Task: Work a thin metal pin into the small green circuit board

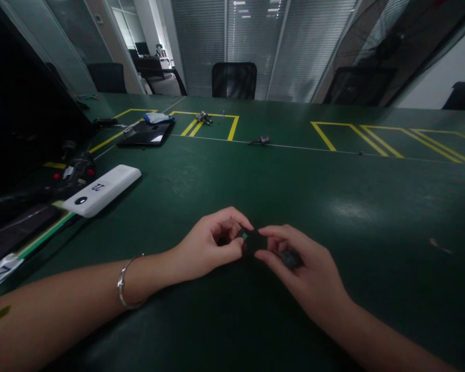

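Note:
In the middle of the near table, my left hand and my right hand face each other with fingertips pinched. Between them is a small flat black piece, with a bit of green at its left end by my left thumb. Both hands grip it from opposite sides, just above or on the green tabletop; I cannot tell which. My fingers hide much of its outline, and the dim light hides its kind. Something small and dark also shows under the curled fingers of my right hand, too unclear to name.
A white power bank marked 22 lies left, beside black gear with cables. Farther back are a flat black case with a blue-white packet, metal parts and a small cylinder with a thin shaft. Chairs stand beyond.

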The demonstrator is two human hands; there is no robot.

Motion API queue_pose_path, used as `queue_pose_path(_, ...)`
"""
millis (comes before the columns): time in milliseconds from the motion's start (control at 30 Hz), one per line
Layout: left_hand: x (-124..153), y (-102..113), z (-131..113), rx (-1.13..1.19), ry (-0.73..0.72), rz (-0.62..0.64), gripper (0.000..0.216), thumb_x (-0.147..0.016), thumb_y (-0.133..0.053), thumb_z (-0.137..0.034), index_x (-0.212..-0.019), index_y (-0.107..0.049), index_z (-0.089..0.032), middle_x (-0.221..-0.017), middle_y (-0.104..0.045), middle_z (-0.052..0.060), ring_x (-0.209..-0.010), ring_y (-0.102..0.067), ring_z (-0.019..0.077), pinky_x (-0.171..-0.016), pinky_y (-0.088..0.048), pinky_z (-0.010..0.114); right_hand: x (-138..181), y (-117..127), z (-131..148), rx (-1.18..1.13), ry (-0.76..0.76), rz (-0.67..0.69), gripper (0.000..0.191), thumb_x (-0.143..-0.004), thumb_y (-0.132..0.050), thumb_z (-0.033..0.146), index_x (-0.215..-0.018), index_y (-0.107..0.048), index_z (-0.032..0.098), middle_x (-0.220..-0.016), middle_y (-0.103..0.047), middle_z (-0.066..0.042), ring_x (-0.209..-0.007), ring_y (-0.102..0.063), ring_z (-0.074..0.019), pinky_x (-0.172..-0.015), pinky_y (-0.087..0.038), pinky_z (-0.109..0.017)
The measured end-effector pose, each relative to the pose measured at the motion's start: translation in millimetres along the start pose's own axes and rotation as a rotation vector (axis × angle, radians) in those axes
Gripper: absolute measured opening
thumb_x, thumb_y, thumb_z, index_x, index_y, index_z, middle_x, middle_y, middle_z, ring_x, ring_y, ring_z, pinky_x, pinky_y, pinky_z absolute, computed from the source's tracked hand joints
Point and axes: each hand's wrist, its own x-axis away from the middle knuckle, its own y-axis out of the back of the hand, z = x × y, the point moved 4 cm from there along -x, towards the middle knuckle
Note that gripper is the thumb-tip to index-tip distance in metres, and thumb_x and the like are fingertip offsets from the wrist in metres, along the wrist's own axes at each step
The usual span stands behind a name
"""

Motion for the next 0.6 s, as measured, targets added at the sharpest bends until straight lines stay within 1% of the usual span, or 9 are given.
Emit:
queue_pose_path(100, -0.4, 0.5, -1.8, -0.023, -0.018, 0.004, 0.024, -0.088, -0.059, -0.016, -0.112, -0.058, -0.016, -0.077, -0.056, -0.001, -0.068, -0.054, 0.0117, -0.062, -0.044, 0.025, -0.3, 1.6, 1.2, 0.002, -0.004, 0.016, 0.021, -0.088, -0.064, 0.028, -0.108, -0.062, 0.023, -0.080, -0.063, 0.001, -0.070, -0.061, -0.0150, -0.061, -0.047, -0.027)
queue_pose_path(167, -1.2, 1.0, -4.2, -0.054, -0.048, 0.010, 0.026, -0.091, -0.055, -0.014, -0.116, -0.061, -0.016, -0.088, -0.062, 0.003, -0.076, -0.058, 0.0131, -0.067, -0.046, 0.026, -1.2, 3.0, 3.5, -0.016, 0.001, 0.032, 0.015, -0.094, -0.053, 0.029, -0.104, -0.062, 0.022, -0.083, -0.063, 0.000, -0.073, -0.061, -0.0152, -0.063, -0.046, -0.027)
queue_pose_path(267, -2.5, 1.7, -7.0, -0.116, -0.076, 0.015, 0.029, -0.095, -0.049, -0.014, -0.118, -0.066, -0.017, -0.104, -0.063, 0.007, -0.086, -0.059, 0.0148, -0.076, -0.049, 0.029, -3.2, 4.1, 6.3, -0.006, 0.006, 0.050, 0.026, -0.100, -0.041, 0.027, -0.088, -0.062, 0.020, -0.078, -0.060, -0.001, -0.070, -0.058, -0.0149, -0.063, -0.044, -0.028)
queue_pose_path(333, -2.8, 2.0, -7.5, -0.116, -0.076, 0.007, 0.029, -0.096, -0.048, -0.016, -0.117, -0.068, -0.017, -0.110, -0.062, 0.008, -0.086, -0.059, 0.0145, -0.077, -0.050, 0.029, -4.2, 3.8, 6.9, 0.023, 0.005, 0.056, 0.029, -0.100, -0.041, 0.027, -0.082, -0.062, 0.019, -0.074, -0.058, -0.001, -0.068, -0.056, -0.0154, -0.061, -0.042, -0.029)
queue_pose_path(400, -2.6, 1.9, -6.8, -0.057, -0.062, -0.007, 0.027, -0.096, -0.051, -0.018, -0.116, -0.069, -0.017, -0.113, -0.062, 0.008, -0.085, -0.060, 0.0134, -0.076, -0.051, 0.027, -4.7, 2.8, 6.5, 0.053, 0.003, 0.065, 0.028, -0.099, -0.043, 0.027, -0.082, -0.063, 0.019, -0.074, -0.059, -0.002, -0.068, -0.055, -0.0161, -0.061, -0.041, -0.030)
queue_pose_path(433, -2.4, 1.8, -6.1, -0.018, -0.046, -0.018, 0.025, -0.095, -0.053, -0.018, -0.114, -0.069, -0.017, -0.112, -0.062, 0.007, -0.084, -0.061, 0.0126, -0.076, -0.051, 0.026, -4.8, 2.0, 6.1, 0.069, 0.000, 0.073, 0.026, -0.099, -0.044, 0.026, -0.083, -0.064, 0.019, -0.075, -0.059, -0.002, -0.069, -0.056, -0.0165, -0.062, -0.041, -0.030)
queue_pose_path(533, -1.7, 1.3, -3.5, 0.083, 0.008, -0.045, 0.020, -0.094, -0.058, -0.019, -0.111, -0.068, -0.017, -0.101, -0.066, 0.004, -0.078, -0.061, 0.0101, -0.074, -0.052, 0.023, -4.8, -0.6, 4.0, 0.119, -0.010, 0.098, 0.024, -0.098, -0.047, 0.026, -0.086, -0.067, 0.019, -0.078, -0.061, -0.003, -0.072, -0.056, -0.0176, -0.064, -0.041, -0.031)
queue_pose_path(600, -1.6, 1.1, -2.6, 0.110, 0.021, -0.048, 0.020, -0.094, -0.058, -0.019, -0.111, -0.067, -0.016, -0.098, -0.067, 0.004, -0.079, -0.062, 0.0100, -0.075, -0.052, 0.023, -5.1, -1.5, 2.8, 0.146, -0.015, 0.098, 0.025, -0.098, -0.047, 0.027, -0.087, -0.068, 0.019, -0.079, -0.061, -0.003, -0.072, -0.056, -0.0182, -0.064, -0.041, -0.031)
